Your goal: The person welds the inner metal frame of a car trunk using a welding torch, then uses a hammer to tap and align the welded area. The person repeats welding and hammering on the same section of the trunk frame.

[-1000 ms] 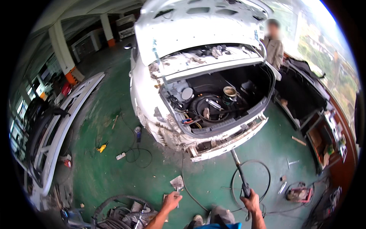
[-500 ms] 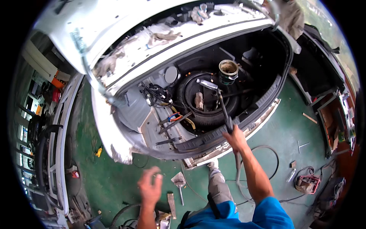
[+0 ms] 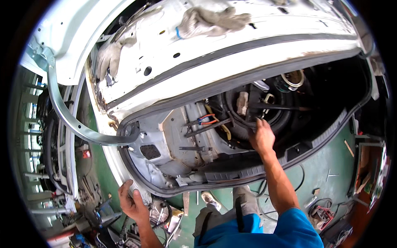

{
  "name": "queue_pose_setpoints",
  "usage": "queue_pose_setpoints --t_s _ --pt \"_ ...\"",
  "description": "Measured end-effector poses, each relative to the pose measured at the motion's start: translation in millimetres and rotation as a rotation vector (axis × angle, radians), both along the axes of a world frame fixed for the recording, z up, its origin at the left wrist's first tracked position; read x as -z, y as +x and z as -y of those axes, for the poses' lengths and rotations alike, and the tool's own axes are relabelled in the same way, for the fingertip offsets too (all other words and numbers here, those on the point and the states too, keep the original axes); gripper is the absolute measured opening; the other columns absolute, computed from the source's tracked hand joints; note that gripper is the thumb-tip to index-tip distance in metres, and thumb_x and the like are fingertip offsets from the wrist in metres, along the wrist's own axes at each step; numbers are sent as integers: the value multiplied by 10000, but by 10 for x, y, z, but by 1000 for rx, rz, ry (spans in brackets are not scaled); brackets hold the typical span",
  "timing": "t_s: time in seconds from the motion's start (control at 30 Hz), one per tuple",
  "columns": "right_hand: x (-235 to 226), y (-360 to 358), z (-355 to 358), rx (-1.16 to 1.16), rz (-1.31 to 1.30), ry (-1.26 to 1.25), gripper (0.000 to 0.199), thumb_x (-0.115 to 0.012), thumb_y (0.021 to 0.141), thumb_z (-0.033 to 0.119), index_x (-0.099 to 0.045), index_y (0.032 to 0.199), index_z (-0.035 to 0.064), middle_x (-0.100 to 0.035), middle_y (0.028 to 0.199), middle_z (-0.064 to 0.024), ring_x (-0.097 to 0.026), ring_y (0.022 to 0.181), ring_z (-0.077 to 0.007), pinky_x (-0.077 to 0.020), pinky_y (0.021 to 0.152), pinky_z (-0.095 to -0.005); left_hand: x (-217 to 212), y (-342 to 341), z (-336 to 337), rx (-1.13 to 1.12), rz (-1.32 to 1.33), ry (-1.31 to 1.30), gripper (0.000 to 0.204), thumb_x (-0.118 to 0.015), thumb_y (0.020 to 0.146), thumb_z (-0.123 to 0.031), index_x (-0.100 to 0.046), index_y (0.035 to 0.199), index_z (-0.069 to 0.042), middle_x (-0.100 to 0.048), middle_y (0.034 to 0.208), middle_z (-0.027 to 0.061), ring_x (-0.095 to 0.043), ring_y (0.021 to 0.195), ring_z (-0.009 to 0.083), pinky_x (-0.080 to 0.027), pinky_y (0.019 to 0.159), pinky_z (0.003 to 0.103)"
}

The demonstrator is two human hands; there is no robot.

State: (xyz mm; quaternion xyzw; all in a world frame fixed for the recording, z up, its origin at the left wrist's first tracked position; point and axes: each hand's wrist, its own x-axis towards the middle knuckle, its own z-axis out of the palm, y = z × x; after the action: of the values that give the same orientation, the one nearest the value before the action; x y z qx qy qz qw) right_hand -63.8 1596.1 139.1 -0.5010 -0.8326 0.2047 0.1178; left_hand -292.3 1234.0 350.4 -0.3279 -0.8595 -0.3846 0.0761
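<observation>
My right hand (image 3: 263, 137) reaches into the open trunk of a white car, above the spare wheel (image 3: 278, 125). Its fingers are curled together, and what they hold, if anything, is hidden. Just beyond the fingertips lie a dark hammer-shaped tool (image 3: 285, 107) and a small metal clamp-like piece (image 3: 269, 100). A dirty pale block (image 3: 242, 103) rests on the wheel to the left. My left hand (image 3: 134, 203) is open, fingers apart, by the white rear corner of the body (image 3: 142, 192); contact is unclear.
Orange-and-blue-handled pliers (image 3: 206, 118) and a dark bar (image 3: 209, 127) lie on the trunk floor. An open can (image 3: 292, 80) stands at the back of the wheel. Work gloves (image 3: 213, 21) lie on the white panel. A curved hinge arm (image 3: 68, 113) spans the left. Hoses trail over the green floor.
My view has shifted closer over the trunk. The long black-handled tool my right hand gripped is no longer plainly visible. My left hand has moved left to the car's rear corner.
</observation>
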Motion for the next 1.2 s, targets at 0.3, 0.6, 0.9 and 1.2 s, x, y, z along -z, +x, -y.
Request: queue_pose_setpoints --t_s 0.3,0.6,0.9,1.2 --pt "2344 -1508 58 -585 419 208 268 -538 948 239 -738 1087 126 -637 1169 -47 -557 1127 -224 -417 890 -377 -34 -50 58 25 83 87 347 -716 959 -251 -660 1139 40 -654 1105 157 -617 1054 248 -462 958 359" --pt "1323 -1337 -281 -788 582 38 250 -548 921 268 -759 928 135 -757 981 -77 -712 977 -257 -503 907 -422 -34 217 -87 129 13 82 355 -643 994 -305 -641 1106 31 -706 1031 170 -645 990 294 -484 935 419" --pt "-1038 -630 273 -937 -83 38 359 -724 800 233 -693 1129 95 -668 803 -76 -686 718 -322 -529 664 -424 1153 860 -1316 37 1577 667 600 -569 1049 -295 -328 1535 -38 -422 1536 223 -458 1396 357 -405 1127 529" --pt "-631 -715 617 -111 -769 -608 647 -731 927 309 -508 1411 -58 -618 1227 -164 -582 1196 -289 -467 1021 -369 1223 531 -1144 -155 1484 914 357 -604 1035 -319 -583 1266 -47 -597 1388 156 -573 1290 267 -435 1145 459"
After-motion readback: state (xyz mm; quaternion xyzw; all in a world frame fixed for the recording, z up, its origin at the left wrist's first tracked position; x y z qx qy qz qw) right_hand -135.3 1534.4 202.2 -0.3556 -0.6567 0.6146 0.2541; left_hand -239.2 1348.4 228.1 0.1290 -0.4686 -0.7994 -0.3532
